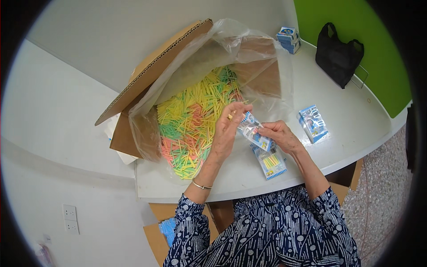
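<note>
Gripping 1 small clear packet, the left hand and right hand pinch its ends with closed fingers. Beside them, a lined cardboard box holds colourful sticks.

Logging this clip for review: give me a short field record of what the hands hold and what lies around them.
setting: white table by a green wall
left hand: pinches the top of a small clear packet
right hand: holds the same packet lower down
grip: both hands closed on the packet
box: open cardboard, plastic-lined, full of coloured sticks
filled packet: on the table under the hands
other packet: right of the hands
black bag: far right
</note>
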`<action>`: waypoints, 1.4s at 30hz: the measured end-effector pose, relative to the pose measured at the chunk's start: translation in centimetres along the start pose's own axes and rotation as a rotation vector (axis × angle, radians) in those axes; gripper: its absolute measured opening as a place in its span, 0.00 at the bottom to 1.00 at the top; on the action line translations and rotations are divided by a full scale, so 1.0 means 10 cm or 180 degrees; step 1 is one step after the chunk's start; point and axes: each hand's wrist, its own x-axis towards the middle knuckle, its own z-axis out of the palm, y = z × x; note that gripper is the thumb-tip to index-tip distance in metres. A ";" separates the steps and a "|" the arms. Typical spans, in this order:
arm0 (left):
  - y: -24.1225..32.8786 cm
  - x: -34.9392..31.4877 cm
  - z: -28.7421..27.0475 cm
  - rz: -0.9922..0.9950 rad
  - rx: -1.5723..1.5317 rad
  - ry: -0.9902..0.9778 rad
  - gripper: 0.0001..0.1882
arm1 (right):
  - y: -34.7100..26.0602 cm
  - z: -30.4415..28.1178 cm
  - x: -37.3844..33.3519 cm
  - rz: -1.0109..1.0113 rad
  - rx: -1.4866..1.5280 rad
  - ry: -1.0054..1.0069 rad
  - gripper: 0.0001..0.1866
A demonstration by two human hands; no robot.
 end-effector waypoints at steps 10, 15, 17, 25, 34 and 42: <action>0.13 0.02 -0.08 0.0119 0.2120 -0.0857 0.17 | -0.08 0.08 -0.10 0.0042 0.0033 -0.0044 0.14; 0.07 0.01 -0.06 0.0232 0.1908 -0.0841 0.17 | -0.09 0.12 -0.14 0.0076 0.0195 0.0046 0.13; 0.04 0.01 -0.05 0.0160 0.1814 -0.0849 0.19 | -0.08 0.10 -0.15 -0.0065 0.0315 -0.0038 0.15; 0.01 -0.02 0.11 0.0022 0.1486 -0.1038 0.23 | -0.09 0.00 -0.33 0.0438 -0.0372 -0.0119 0.14; -0.11 -0.14 0.15 -0.0295 0.1669 -0.1528 0.21 | -0.19 -0.26 -0.73 -0.0459 -0.1645 0.1216 0.21; -0.51 -0.23 0.10 0.1073 0.2949 -0.1524 0.24 | 0.12 -1.09 -0.81 -0.0762 -0.4719 0.3255 0.16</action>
